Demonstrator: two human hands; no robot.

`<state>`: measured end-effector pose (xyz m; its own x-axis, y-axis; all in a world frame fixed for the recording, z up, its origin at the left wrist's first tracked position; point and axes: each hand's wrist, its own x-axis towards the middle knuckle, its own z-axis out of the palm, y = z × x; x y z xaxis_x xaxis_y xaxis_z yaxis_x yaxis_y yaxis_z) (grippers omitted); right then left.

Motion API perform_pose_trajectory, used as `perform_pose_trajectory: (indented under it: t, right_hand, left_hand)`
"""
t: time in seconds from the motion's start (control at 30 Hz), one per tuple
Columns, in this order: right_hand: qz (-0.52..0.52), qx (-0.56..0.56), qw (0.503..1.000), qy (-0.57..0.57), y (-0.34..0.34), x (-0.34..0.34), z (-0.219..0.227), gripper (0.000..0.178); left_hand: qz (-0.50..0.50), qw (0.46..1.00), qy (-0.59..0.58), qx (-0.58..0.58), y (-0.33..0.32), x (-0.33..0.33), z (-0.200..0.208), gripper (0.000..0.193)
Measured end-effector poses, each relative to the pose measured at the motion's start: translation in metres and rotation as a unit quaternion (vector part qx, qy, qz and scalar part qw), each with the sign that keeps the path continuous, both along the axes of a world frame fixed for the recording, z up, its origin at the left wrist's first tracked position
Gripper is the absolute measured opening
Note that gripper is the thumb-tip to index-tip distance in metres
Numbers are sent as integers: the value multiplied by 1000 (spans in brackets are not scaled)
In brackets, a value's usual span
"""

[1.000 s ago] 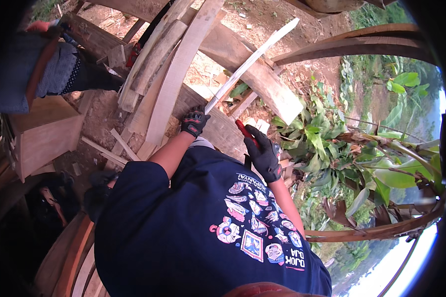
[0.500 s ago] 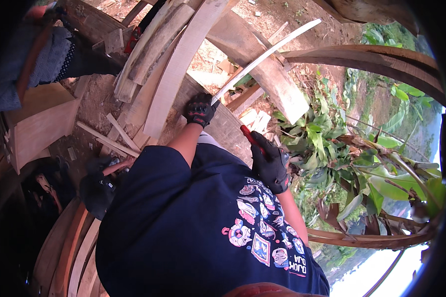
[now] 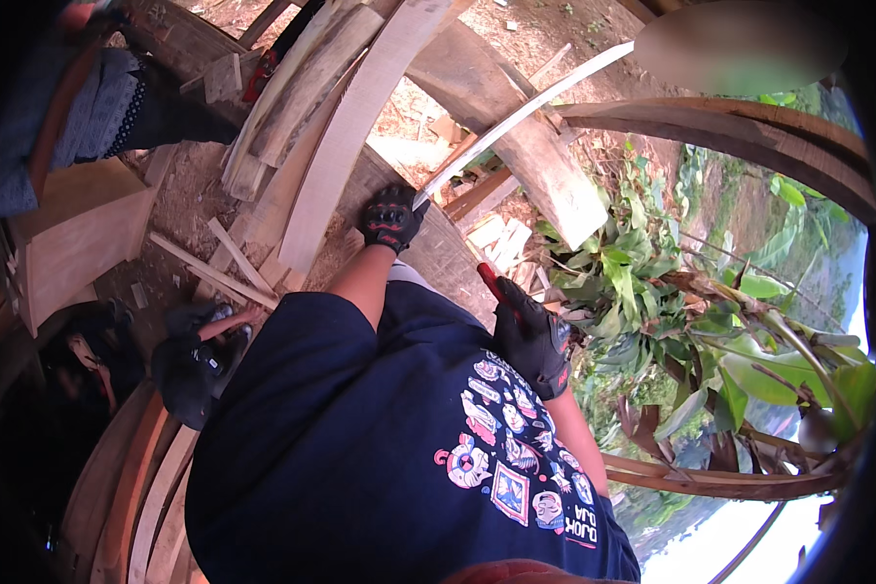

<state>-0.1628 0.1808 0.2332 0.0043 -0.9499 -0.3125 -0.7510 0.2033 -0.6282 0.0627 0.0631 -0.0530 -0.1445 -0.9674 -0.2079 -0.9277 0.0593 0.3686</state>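
Gripping pale wood strip [image 3: 526, 116], left hand [image 3: 392, 218]; right hand [image 3: 532, 336] clamped round red handle [image 3: 491, 279]

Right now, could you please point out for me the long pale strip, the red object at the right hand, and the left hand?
Long pale strip [image 3: 522, 118]: head view, middle of its length.
Red object [image 3: 491, 279]: head view, its exposed part.
Left hand [image 3: 393, 216]: head view, back of the black glove.

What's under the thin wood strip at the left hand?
Under the strip: the wide plank near its middle, dirt around its far end. Whatever lies directly beneath is covered; can't tell whether strip and plank touch.
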Motion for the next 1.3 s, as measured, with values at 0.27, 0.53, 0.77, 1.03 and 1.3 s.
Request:
perform_pose_trajectory:
  t: [0.27,0.53,0.77,1.03,1.3]
  right_hand:
    - [22,63,998,-1,-10,12,16,48]
    - [19,21,999,-29,-22,19,11,53]
    - [-21,45,995,-81,-36,5,11,37]
    - [16,26,996,-85,-39,8,8,41]
    - [-6,75,995,-72,-49,-6,12,38]
  left_hand:
    - [-11,1000,-22,-7,2,2,-6,37]
    - [-31,998,-60,1,7,1,-14,49]
    - [-39,998,-50,0,6,-1,-20,46]
    - [-37,998,-28,-40,7,1,-18,41]
    - [-35,998,-40,-16,9,-2,-18,44]
